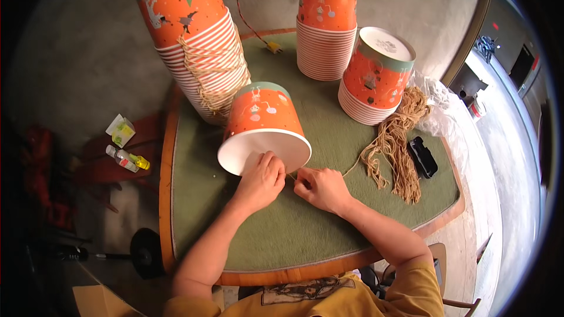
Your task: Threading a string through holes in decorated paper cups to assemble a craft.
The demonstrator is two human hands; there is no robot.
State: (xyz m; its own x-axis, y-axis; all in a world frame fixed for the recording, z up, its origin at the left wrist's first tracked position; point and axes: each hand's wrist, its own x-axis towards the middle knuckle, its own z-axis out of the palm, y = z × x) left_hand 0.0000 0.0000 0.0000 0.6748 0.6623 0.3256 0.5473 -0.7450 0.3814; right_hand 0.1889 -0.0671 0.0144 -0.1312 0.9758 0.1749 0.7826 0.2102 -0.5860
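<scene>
An orange paper bucket with a green band lies tilted on the table, its white open mouth turned toward me. My left hand is closed in front of the bucket's lower rim, fingertips pinched together. Just to its right my right hand is closed on a thin strand of twine. This strand leads back to a loose tan twine bundle on the right. A short bit of it shows between my two hands; the left fingertips hide their end of it.
A tall bucket stack, wound with twine, leans at the back left. Two more upside-down stacks stand behind. Right of the bundle are a black plastic piece and clear plastic wrap. A yellow plug hangs at the back.
</scene>
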